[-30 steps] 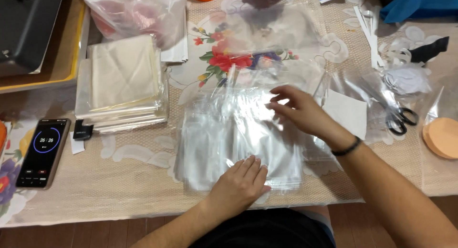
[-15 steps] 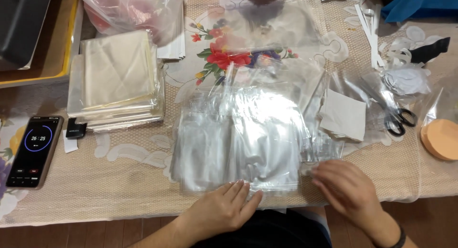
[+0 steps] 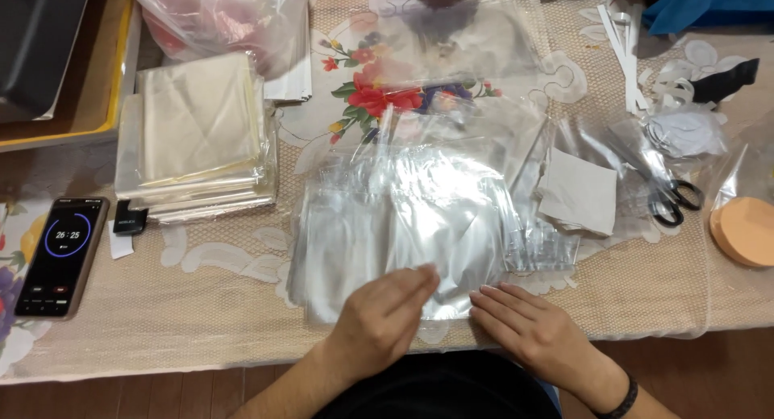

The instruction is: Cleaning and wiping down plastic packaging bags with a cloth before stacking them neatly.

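The table (image 3: 201, 338) is running its near edge across the bottom of the view, and a strip of bare lace cloth is lying open along that edge from seven to nine o'clock, between the phone (image 3: 63, 254) and the pile of clear plastic bags (image 3: 419, 217). That pile is sitting at the centre, its near edge lying close to the table edge and its far edge reaching up towards the flower print at twelve o'clock. At ten o'clock a stack of cream sheets in clear sleeves (image 3: 197, 137) is resting well apart from the pile, with a gap of cloth between them. At three o'clock the room is tighter: a white paper square (image 3: 579, 192) is lying just beside the pile, with black scissors (image 3: 673, 197) and an orange round sponge (image 3: 746, 230) further out. The left hand (image 3: 383, 318) is lying at six o'clock on the near edge of the bags, fingers together and slightly curled, blurred at the tips, so whether it is pinching a bag cannot be told. The right hand (image 3: 528, 326) is resting at five o'clock, fingers spread flat, fingertips touching the pile's near right corner.
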